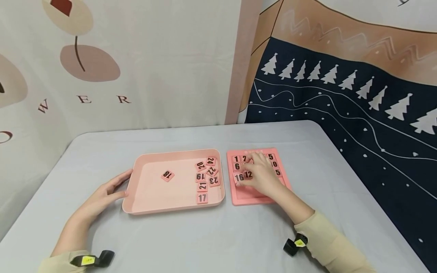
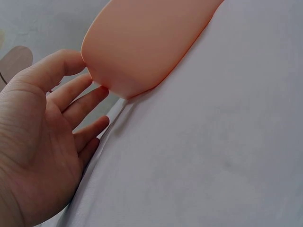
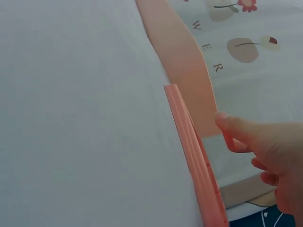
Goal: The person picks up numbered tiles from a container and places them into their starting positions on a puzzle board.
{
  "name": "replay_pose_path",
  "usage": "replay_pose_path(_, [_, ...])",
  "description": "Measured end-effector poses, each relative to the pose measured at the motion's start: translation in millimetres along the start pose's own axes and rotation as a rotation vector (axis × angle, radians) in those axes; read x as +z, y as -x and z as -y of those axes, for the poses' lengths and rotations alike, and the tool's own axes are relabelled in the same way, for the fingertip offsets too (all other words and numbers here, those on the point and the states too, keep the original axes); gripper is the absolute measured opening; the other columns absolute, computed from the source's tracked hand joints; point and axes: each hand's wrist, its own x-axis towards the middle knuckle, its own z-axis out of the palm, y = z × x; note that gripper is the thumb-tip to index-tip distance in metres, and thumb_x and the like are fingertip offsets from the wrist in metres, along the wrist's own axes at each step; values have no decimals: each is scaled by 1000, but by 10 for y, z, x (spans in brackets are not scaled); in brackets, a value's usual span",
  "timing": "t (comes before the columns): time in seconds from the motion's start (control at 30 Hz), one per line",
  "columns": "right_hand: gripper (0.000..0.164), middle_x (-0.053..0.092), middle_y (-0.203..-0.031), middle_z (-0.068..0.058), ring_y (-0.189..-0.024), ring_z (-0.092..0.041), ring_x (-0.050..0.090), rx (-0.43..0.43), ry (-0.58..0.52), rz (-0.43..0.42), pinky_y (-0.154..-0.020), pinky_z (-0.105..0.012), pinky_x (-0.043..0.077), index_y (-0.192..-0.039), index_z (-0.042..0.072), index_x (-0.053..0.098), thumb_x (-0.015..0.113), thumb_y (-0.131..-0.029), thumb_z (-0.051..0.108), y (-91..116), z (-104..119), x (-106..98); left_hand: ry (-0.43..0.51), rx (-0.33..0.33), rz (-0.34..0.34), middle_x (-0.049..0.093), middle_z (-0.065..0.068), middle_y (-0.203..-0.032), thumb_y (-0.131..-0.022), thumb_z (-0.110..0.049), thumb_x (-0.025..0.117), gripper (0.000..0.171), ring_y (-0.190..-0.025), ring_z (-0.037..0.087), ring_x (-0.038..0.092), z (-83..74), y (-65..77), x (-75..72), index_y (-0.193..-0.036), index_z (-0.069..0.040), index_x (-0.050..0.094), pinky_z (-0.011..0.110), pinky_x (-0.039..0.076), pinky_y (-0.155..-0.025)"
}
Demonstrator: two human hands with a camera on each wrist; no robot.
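My right hand (image 1: pixel 261 174) is over the pink number board (image 1: pixel 254 200) and pinches a number tile marked 16 (image 1: pixel 239 177), which overlaps the board's left column in the head view. Tiles 1, 6 and 12 (image 1: pixel 248 174) show beside the fingers; several more are hidden under the hand. In the right wrist view, the thumb and index finger (image 3: pixel 236 130) come together above the board's edge (image 3: pixel 189 146). My left hand (image 1: pixel 102 199) touches the left end of the pink tray (image 1: pixel 146 204), fingers spread and relaxed, fingertips at its outer wall.
Inside the tray, tile 18 (image 1: pixel 167 175) lies alone towards the left. Several loose tiles, among them 17 (image 1: pixel 202 198) and 24 (image 1: pixel 211 161), gather at the right end. Tray and board stand side by side on a table (image 1: pixel 191 242) with a pale cloth.
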Motion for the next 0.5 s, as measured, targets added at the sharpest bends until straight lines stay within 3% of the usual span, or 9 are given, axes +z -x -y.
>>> replay_pose_path(0.2, [34, 48, -103, 1, -103, -24, 42, 21, 14, 40, -107, -54, 21, -77, 24, 67, 87, -61, 47, 84, -31, 15, 8, 2, 4, 37, -7, -149, -93, -1, 58, 63, -130, -9, 27, -2, 8, 7, -149, -3, 31, 6, 23, -98])
replay_pose_path(0.5, [38, 48, -103, 1, -100, -24, 42, 33, 2, 84, -97, -50, 31, -74, 25, 62, 88, -58, 48, 123, -45, 82, 2, 6, 1, 37, -8, -149, -93, -1, 58, 63, -131, -9, 27, 7, 7, 3, -149, -3, 31, 6, 23, -98])
